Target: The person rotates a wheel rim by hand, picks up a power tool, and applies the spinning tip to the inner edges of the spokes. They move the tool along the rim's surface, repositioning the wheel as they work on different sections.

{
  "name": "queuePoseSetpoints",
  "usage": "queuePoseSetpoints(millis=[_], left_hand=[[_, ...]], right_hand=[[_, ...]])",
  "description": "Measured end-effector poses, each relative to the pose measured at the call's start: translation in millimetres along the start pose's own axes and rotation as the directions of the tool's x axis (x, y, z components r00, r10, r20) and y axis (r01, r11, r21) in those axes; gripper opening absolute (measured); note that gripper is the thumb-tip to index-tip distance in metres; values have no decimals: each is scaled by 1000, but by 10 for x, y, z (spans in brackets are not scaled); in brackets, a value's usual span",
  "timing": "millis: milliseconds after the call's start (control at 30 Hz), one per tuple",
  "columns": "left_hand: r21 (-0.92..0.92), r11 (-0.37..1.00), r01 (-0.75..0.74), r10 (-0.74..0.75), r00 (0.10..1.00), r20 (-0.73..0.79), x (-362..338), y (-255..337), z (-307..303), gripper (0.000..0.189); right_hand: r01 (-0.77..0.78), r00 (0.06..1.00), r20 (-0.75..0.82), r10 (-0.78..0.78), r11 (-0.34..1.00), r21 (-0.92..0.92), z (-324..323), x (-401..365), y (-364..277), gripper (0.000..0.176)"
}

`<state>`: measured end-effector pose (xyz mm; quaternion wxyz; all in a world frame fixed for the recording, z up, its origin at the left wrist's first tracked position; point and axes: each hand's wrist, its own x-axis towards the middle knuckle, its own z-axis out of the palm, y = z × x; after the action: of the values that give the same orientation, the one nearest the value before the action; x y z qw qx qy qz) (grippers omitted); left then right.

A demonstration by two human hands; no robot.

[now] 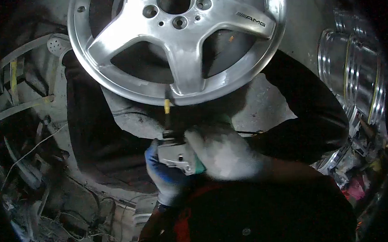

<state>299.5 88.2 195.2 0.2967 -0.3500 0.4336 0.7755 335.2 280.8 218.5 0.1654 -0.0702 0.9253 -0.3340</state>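
Note:
A silver alloy wheel (187, 68) with AMG lettering on one spoke lies at the top, between the person's legs. Below its rim, a power tool (174, 156) with a grey metal head and green body is held in both gloved hands. My left hand (164, 173), in a blue and white glove, wraps round the left side of the tool's head. My right hand (224, 152), in a whitish glove and blurred, closes on its right side. The tool's shaft, with a yellow band (167, 106), points up and its tip overlaps the wheel's lower rim.
Several shiny wheel rims (351, 71) stand along the right side, with scrap and crumpled material (355, 182) below them. At the left are a curved metal frame (26, 105), cables and dark debris. The person's legs flank the wheel on the grey floor.

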Motion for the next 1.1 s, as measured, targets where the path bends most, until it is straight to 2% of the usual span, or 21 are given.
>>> queuePoseSetpoints(millis=[100,133,167,233,267,300,367,400,467,533,567,600,633,700,733,767,800,833,867,967,1100], left_hand=[[85,995,-57,52,996,66,-1,-64,-17,33],[-106,994,32,-28,999,38,-31,50,203,32],[-103,994,24,-20,999,37,-30,109,218,32],[17,999,-40,40,999,30,-7,239,178,32],[252,951,-181,194,981,-29,-8,253,140,32],[256,950,-181,194,981,-28,-8,267,157,32],[406,884,-231,262,965,-20,3,316,243,30],[406,884,-231,259,966,-15,0,302,245,30],[135,987,-92,93,996,1,-28,222,234,30],[214,972,-96,100,995,-8,2,80,188,31],[296,950,-102,111,994,-16,9,39,205,31],[154,987,36,-31,999,-35,23,48,237,37],[151,988,33,-27,999,-39,23,121,348,37],[-78,987,141,-150,981,-125,27,262,468,38],[131,991,-37,45,997,-64,30,285,379,35],[134,990,-37,46,997,-66,47,288,328,35],[399,892,-210,238,971,-21,65,288,291,35],[621,697,-359,402,912,76,91,305,254,36],[277,946,-171,195,979,-60,135,376,197,41],[269,960,-77,111,987,-114,105,290,221,40],[338,939,-59,97,991,-97,68,91,280,37]], right_hand=[[-14,999,37,12,999,37,-19,-8,58,50],[-6,999,36,5,999,38,6,17,50,50],[3,998,66,-6,999,54,55,72,22,50],[9,995,93,-16,997,75,109,212,-40,50],[7,995,93,-19,991,131,112,318,-52,53],[4,996,92,-21,983,186,98,393,-63,55],[-25,995,99,4,977,212,56,406,-76,54],[-9,1000,30,2,974,228,96,347,-47,49],[4,999,-33,4,972,237,91,184,15,44],[-119,981,167,100,987,104,33,45,58,62],[-119,980,171,101,988,102,-9,52,63,62],[-151,971,209,117,977,153,-93,75,74,63],[-179,961,245,127,963,203,-149,101,86,63],[-155,972,209,103,956,249,-103,226,58,63],[-139,981,174,91,947,291,-65,299,32,63],[-139,981,173,90,946,294,-8,365,11,63],[-98,993,88,75,950,298,69,429,-6,55],[-58,998,1,60,953,297,130,477,-9,47],[-8,994,-104,39,960,281,166,504,0,45],[-43,991,-108,77,957,286,107,357,43,48],[-88,993,-50,104,961,261,-9,154,132,47]])
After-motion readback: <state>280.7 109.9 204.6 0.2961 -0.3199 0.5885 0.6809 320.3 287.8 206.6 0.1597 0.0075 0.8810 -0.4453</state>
